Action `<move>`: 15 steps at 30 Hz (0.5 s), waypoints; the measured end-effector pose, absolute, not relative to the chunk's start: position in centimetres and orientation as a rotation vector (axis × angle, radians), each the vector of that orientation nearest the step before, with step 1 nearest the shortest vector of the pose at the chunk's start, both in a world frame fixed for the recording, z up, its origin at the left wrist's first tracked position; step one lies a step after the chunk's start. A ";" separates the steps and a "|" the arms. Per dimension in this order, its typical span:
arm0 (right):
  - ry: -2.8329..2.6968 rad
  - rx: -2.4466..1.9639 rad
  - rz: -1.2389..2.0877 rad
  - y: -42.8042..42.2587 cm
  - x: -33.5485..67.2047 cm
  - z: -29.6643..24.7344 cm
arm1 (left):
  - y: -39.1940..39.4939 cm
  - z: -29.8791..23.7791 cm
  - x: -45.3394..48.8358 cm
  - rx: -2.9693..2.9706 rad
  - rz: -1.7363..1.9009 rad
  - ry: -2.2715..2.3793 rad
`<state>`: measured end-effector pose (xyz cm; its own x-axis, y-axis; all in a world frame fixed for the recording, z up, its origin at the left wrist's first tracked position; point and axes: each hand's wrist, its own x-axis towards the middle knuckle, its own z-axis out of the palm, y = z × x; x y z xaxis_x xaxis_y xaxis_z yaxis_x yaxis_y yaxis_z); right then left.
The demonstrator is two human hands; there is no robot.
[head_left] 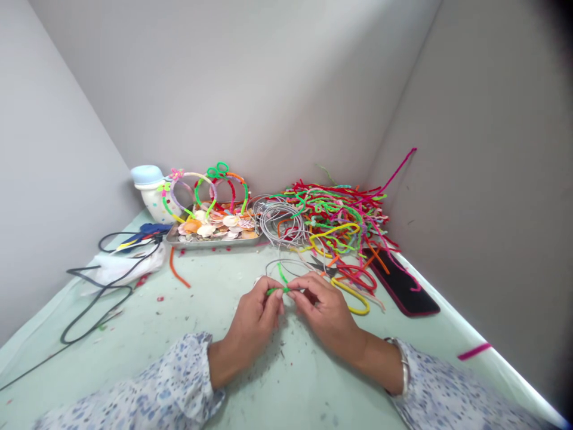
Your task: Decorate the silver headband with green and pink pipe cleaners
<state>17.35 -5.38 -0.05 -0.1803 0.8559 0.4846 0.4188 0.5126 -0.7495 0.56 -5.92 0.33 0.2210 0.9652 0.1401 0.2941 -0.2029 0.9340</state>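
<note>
My left hand (255, 313) and my right hand (324, 310) meet at the table's middle, both pinching a green pipe cleaner (281, 280) wound on a thin grey wire hoop (286, 266). The fingers of both hands are closed on it. A yellow pipe cleaner loop (353, 298) lies just right of my right hand. Scissors (324, 269) lie just beyond my right hand, partly hidden under stems.
A big heap of coloured pipe cleaners (340, 218) fills the back right corner. Grey wire hoops (277, 221) lie beside it. A metal tray (210, 240) holds shells and decorated hoops. A white jar (150, 191), black cable (98, 292), dark phone (405, 289) and orange stem (176, 272) lie around.
</note>
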 end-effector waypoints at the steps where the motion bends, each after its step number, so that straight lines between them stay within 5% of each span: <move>1: -1.796 -1.068 0.565 -5.4 17.3 0.0 | -5.9 0.3 0.6 1.671 1.014 1.198; 15: -1.844 -1.105 0.613 -5.4 17.4 0.3 | -6.1 0.5 0.5 1.780 1.015 1.218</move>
